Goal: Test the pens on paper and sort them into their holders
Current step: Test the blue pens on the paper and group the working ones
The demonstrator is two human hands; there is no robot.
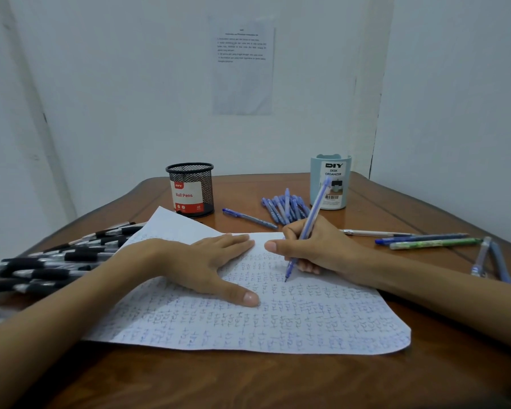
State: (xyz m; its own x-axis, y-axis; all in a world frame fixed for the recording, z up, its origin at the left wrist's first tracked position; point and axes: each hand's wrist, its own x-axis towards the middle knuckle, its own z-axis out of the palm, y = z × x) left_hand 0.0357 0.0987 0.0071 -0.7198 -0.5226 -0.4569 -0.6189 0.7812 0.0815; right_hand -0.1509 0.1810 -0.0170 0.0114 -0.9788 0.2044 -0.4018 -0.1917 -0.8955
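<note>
We note the right hand (pixel 316 249), its grip pinching the blue pen (pixel 313 214); left hand (pixel 201 264) spread flat on the paper (pixel 307 326). Advise short, light strokes.

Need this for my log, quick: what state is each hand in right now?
Left hand: open, pressing flat on the paper, holding nothing.
Right hand: closed around a blue pen, tip at the paper.

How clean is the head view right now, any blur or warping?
Head view: the black pens smear into blur toward the left edge; wide-angle warping bows the table and paper; light is soft and even, with a faint shadow under the left hand; the right hand and its blue pen are sharp.
</note>
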